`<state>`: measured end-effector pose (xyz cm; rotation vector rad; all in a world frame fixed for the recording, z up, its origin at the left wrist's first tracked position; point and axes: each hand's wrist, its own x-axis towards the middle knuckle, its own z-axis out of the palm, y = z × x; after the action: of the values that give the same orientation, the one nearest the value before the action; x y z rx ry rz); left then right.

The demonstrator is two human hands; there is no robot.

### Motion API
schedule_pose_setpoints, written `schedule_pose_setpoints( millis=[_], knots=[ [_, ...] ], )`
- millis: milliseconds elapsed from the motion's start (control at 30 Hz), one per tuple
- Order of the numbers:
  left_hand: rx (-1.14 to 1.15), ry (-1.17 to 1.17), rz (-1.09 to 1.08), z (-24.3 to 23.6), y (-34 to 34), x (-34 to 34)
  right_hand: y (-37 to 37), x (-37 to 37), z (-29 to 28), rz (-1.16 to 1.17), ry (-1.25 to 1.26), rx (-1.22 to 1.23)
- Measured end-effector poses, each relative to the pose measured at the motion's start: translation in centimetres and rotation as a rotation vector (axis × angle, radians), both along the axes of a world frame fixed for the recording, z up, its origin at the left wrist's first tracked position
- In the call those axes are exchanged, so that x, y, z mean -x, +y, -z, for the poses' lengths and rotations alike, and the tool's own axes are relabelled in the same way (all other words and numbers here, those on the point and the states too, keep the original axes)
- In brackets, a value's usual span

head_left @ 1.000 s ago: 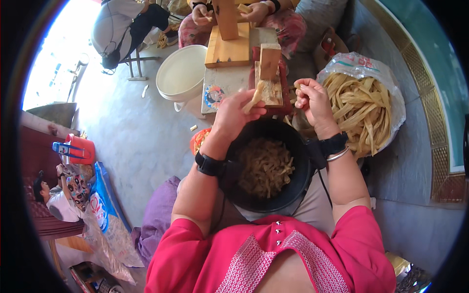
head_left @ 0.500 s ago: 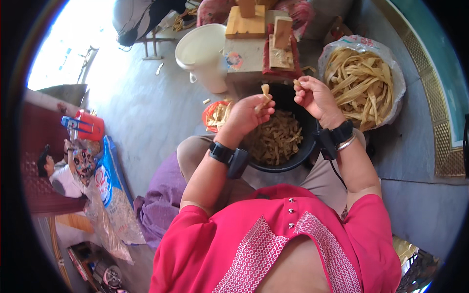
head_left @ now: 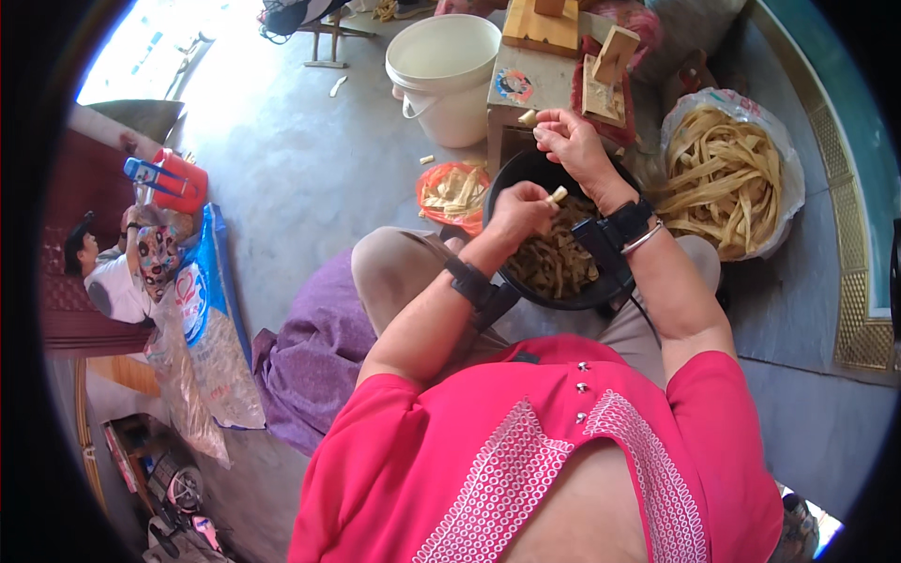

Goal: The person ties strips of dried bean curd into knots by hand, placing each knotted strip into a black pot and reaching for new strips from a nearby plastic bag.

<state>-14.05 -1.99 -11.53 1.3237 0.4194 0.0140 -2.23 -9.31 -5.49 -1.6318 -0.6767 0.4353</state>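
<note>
Over the black tub of short pale-brown strip pieces, my left hand is closed on a small pale piece. My right hand is higher and farther forward, its thumb and index finger pinching another small pale piece near the front of a low bench that bears wooden blocks. To the right of the tub sits a plastic sack full of long, flat tan strips. A red plastic bag with pale pieces lies left of the tub.
A white bucket stands left of the bench. A person is at the left beside a red bucket and blue-white sack. Purple cloth lies by my left leg. A folding stool stands at the back.
The view has shifted. My right hand has moved up and leftward, now above my left hand. My left hand has dropped over the tub; the piece in it now looks shorter.
</note>
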Motion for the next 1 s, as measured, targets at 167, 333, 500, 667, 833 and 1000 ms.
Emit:
schedule_pose_setpoints(
  millis=[167, 333, 500, 667, 833, 1000],
  knots=[
    [-0.346, -0.230, 0.012, -1.9, 2.0, 1.0, -3.2, 2.5, 1.3, 0.029, -0.565, 0.447],
    [-0.254, -0.230, 0.207, -3.9, -0.7, 2.1, -7.6, 5.4, 1.6, -0.213, 0.110, 0.240],
    [-0.165, -0.206, 0.360, -5.3, -1.8, 2.6, -10.7, 7.6, 1.1, -0.251, 0.532, 0.064],
    [-0.134, -0.255, 0.492, -6.9, -1.9, 3.1, -12.2, 9.7, 0.2, -0.335, 0.773, -0.271],
    [-0.121, -0.216, 0.415, -8.7, -3.4, 2.9, -12.9, 8.9, 0.7, -0.444, 0.812, -0.423],
    [-0.320, -0.136, 0.144, -4.8, -2.9, 1.4, -16.8, 1.8, -1.6, 0.114, 0.262, -0.066]
  ],
)
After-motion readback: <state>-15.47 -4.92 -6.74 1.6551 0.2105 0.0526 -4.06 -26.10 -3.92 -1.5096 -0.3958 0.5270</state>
